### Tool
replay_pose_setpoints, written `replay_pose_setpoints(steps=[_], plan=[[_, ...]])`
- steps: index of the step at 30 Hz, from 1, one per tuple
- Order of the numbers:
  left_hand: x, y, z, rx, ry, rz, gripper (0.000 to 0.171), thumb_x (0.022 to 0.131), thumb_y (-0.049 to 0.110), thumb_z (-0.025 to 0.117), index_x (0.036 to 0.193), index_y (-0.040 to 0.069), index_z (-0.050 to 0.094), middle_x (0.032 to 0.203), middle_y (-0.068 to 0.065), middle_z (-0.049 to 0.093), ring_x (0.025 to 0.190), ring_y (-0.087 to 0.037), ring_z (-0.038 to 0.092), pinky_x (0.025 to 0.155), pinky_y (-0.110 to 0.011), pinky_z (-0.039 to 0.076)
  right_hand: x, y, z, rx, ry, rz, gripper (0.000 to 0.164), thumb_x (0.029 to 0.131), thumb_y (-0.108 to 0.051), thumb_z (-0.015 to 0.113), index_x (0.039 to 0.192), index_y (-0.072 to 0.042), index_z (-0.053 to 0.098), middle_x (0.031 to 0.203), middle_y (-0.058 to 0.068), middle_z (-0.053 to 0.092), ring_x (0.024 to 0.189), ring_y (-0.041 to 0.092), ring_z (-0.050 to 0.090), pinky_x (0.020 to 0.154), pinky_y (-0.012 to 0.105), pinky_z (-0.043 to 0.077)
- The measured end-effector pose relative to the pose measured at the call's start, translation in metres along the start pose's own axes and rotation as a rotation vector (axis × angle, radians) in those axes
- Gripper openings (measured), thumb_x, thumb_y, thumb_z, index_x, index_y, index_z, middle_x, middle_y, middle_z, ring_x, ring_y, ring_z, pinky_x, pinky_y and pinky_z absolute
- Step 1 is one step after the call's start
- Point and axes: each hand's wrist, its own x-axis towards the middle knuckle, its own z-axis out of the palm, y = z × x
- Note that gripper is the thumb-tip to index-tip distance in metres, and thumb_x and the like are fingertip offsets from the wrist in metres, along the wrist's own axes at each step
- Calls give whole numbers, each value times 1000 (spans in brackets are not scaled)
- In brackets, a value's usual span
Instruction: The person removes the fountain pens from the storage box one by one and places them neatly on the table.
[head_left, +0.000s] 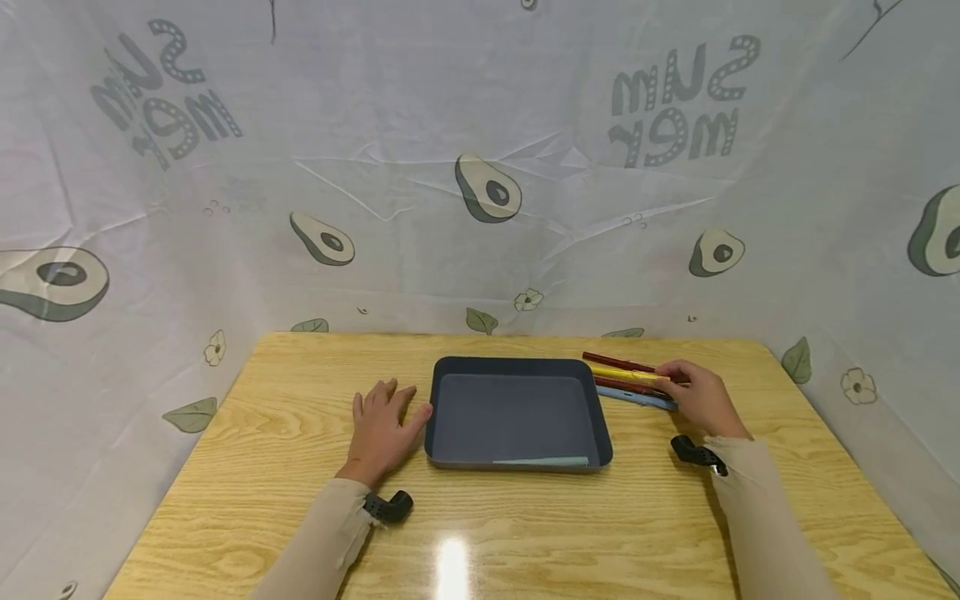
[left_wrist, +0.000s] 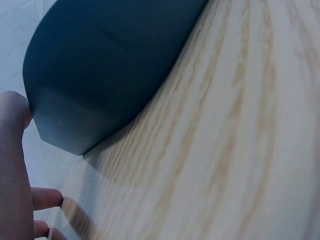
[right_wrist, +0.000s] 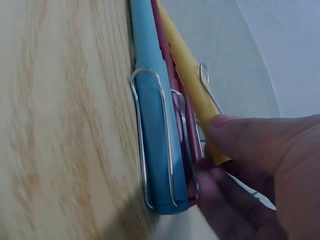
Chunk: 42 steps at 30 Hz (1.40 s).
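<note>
My right hand [head_left: 697,396] pinches the end of a yellow pen [right_wrist: 187,70] between thumb and fingers. The pen's wire clip shows in the right wrist view. Beside it on the table lie a light blue pen [right_wrist: 150,125] with a wire clip and dark red pens [head_left: 617,361]. At the left side of a dark grey rectangular tray [head_left: 513,417], my left hand [head_left: 381,433] rests with fingers spread, its thumb at the tray's rim. Along the tray's front wall lies a slim pale blue-green pen [head_left: 543,461].
The wooden table [head_left: 300,392] is bordered at the back and sides by a hanging white cloth [head_left: 405,100] printed with avocados. Black wrist mounts [head_left: 390,506] sit on both sleeves. The pens lie just right of the tray.
</note>
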Motion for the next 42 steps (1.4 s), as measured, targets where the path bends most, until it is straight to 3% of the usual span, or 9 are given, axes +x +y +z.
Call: replay_pose_setpoints(steps=[8,16,20,28,32,38,42], plan=[[0,3,0,0,11,0,69,102,64,50,148,13,58,162,-22,35,155,-43,19,123,-65,-6,7,4,-3,-56,-75,0,24,107,-13,59,125,0,69,127,28,66,112,45,63,91,60,53],[-1,2,1,7,18,1,69,102,64,50,148,13,58,162,-22,36,155,-43,20,124,-65,-5,5,-1,-1,-65,-74,-1,22,106,-8,58,123,1,69,126,30,65,116,49,60,95,64,50],[-1,1,2,-2,19,7,69,102,63,52,147,12,58,162,-23,36,154,-45,20,123,-66,-4,0,-4,-3,-53,-32,-10,23,107,-10,57,123,1,69,123,27,68,114,48,62,91,62,53],[0,0,1,13,21,7,69,102,64,50,148,12,57,162,-23,35,154,-44,20,123,-66,-4,-6,-38,-5,9,29,-114,23,104,-11,63,123,1,70,118,23,70,109,43,65,91,61,55],[-1,-1,1,5,38,13,68,102,62,53,146,11,59,161,-23,37,153,-46,22,122,-68,-3,-7,-58,-5,15,26,-166,24,102,-11,68,122,1,70,117,21,70,108,41,66,94,63,53],[0,-2,3,24,9,-1,70,102,66,48,149,15,57,163,-21,35,155,-42,19,123,-65,-5,-12,-75,-4,59,-16,-174,35,102,-26,69,128,-2,69,122,19,70,112,40,66,93,59,55],[1,-2,2,18,4,1,70,102,66,48,149,15,56,163,-20,34,156,-42,18,124,-64,-6,-12,-82,0,63,-31,-212,34,100,-25,72,126,-2,70,123,19,69,111,40,66,92,58,56]])
